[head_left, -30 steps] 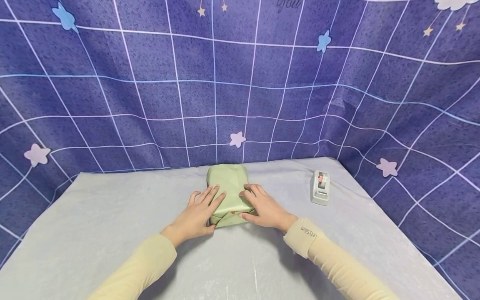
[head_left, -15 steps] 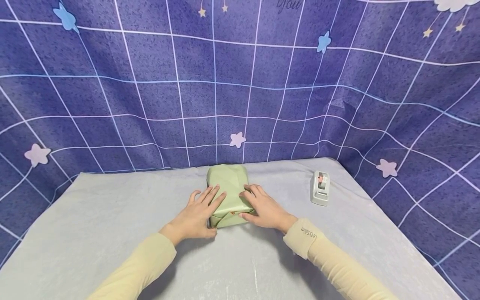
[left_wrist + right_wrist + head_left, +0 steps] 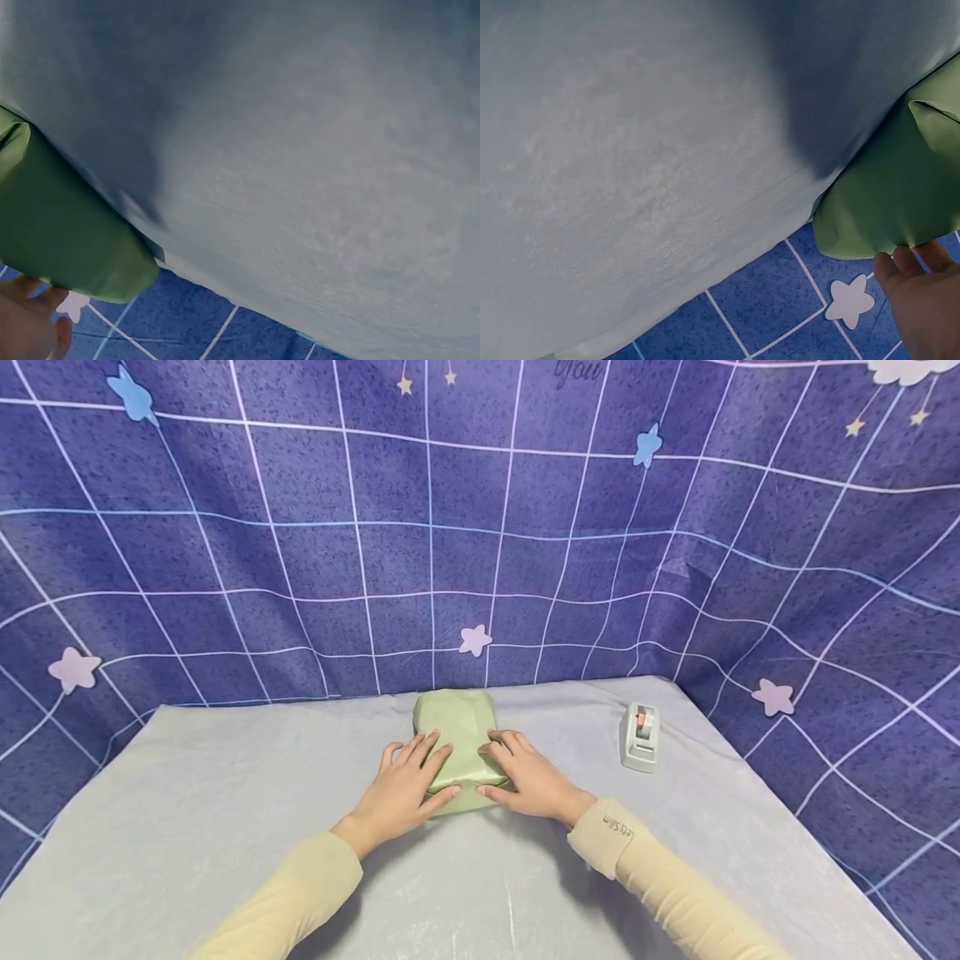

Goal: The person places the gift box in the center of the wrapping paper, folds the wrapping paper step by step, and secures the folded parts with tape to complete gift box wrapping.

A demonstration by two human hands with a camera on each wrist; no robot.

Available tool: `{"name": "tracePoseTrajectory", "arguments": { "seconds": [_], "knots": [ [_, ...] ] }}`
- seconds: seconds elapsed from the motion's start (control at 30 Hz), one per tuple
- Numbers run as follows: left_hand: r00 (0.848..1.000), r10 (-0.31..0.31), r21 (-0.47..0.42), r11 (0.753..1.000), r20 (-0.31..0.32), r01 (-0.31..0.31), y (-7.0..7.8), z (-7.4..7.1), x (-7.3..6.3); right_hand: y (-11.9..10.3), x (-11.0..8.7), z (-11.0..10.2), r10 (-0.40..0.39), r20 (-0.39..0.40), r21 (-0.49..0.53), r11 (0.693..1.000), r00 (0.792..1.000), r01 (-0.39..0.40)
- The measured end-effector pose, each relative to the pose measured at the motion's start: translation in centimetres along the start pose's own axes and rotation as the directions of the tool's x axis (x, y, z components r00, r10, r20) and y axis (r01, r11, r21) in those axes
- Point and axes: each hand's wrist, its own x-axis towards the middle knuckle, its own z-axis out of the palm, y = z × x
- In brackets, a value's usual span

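Observation:
A box-shaped package in light green wrapping paper (image 3: 459,727) lies near the back edge of the table, its folded end facing me. My left hand (image 3: 393,793) rests on its left side, fingers spread over the top and thumb on the green flap at the near end. Opposite it, my right hand (image 3: 534,781) lies along the right side, fingertips on top and thumb at the near end. Folded corners of the package show in the left wrist view (image 3: 67,217) and the right wrist view (image 3: 885,187), with fingers at its upper edge.
A pale grey tape dispenser (image 3: 641,737) with a reddish roll core stands at the back right of the table. Light grey cloth (image 3: 225,777) covers the table. A blue-purple curtain (image 3: 375,560) with a grid and stars hangs behind and to the right.
My left thumb has moved up from the package's lower left corner onto its near end. The flap there now lies over the small reddish spot. The right hand stays put.

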Motion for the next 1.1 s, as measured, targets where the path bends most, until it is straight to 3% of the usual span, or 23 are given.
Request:
{"name": "tracePoseTrajectory", "arguments": {
  "seconds": [0.5, 0.7, 0.87, 1.1],
  "knots": [
    [0.997, -0.078, -0.105, 0.991, 0.004, 0.078, 0.4, -0.2, 0.5, 0.1, -0.1, -0.3, -0.016, -0.005, 0.037, 0.999, 1.000, 0.016],
    [0.999, -0.041, -0.158, 0.986, 0.029, 0.045, -0.3, -0.4, 0.1, 0.2, -0.1, -0.1, -0.017, -0.007, 0.034, 0.999, 1.000, 0.017],
    [1.000, -0.008, -0.134, 0.991, 0.028, 0.011, -0.9, -0.4, 0.0, 0.2, -0.1, 0.0, -0.021, -0.012, 0.032, 0.999, 1.000, 0.021],
    [1.000, -0.005, -0.101, 0.995, 0.008, 0.006, -0.9, -0.3, 0.0, 0.2, -0.1, -0.1, -0.012, 0.003, 0.028, 1.000, 1.000, 0.012]
  ]
}}
